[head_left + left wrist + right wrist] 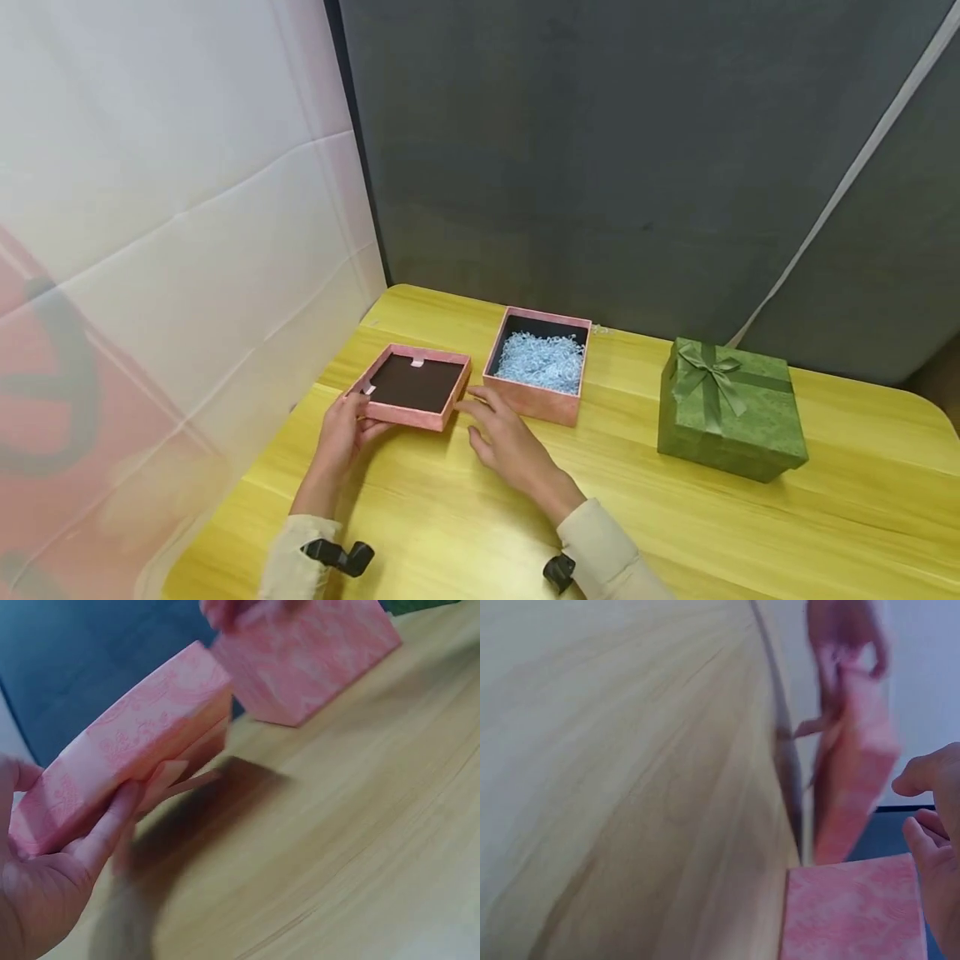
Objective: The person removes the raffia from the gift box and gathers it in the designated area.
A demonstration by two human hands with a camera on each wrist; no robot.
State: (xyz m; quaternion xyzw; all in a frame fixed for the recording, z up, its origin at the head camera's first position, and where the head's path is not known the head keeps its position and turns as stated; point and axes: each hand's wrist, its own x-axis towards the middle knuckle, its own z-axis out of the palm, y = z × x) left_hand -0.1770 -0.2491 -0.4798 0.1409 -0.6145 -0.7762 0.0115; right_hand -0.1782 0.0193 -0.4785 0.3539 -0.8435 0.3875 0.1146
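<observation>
My left hand (pixel 343 431) grips the near left corner of a pink box lid (pixel 405 414), its dark inner side facing up. In the left wrist view the lid (pixel 135 735) is raised above the table, thumb and fingers on opposite faces, with pink ribbon (pixel 169 780) hanging beneath. My right hand (pixel 510 437) is just right of the lid with loosely bent fingers and nothing in its grasp. Behind that hand stands the pink box (pixel 536 404), without a lid and filled with light blue shredded paper (pixel 540 362).
A green gift box (pixel 738 417) with a ribbon bow stands on the right of the yellow wood-grain table (pixel 600 487). A dark grey curtain (pixel 600 167) hangs behind the table, and a white sheet (pixel 187 167) is on the left.
</observation>
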